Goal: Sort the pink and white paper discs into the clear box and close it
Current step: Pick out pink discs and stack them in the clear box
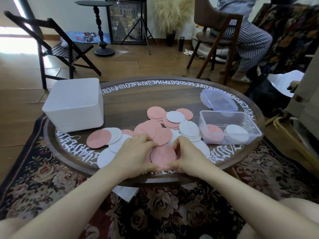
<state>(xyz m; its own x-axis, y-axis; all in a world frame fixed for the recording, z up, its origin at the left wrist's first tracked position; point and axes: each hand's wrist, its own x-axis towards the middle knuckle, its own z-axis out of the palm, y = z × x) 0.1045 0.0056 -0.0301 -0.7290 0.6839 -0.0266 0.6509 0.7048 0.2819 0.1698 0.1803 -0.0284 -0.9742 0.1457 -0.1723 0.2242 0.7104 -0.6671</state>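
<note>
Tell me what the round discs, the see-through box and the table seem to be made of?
The pink discs and white discs look like thin matte paper or card: flat and overlapping. The clear box and its lid look like glossy transparent plastic; the discs inside show through. The table looks like dark wood with visible grain, probably varnished, with white lettering.

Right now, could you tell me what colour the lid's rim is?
Light purple-blue, on the lid, in the head view.

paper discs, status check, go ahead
Left hand and right hand gripping pink paper disc stack. Clear plastic box open, partly filled. Nothing in the way.
</note>
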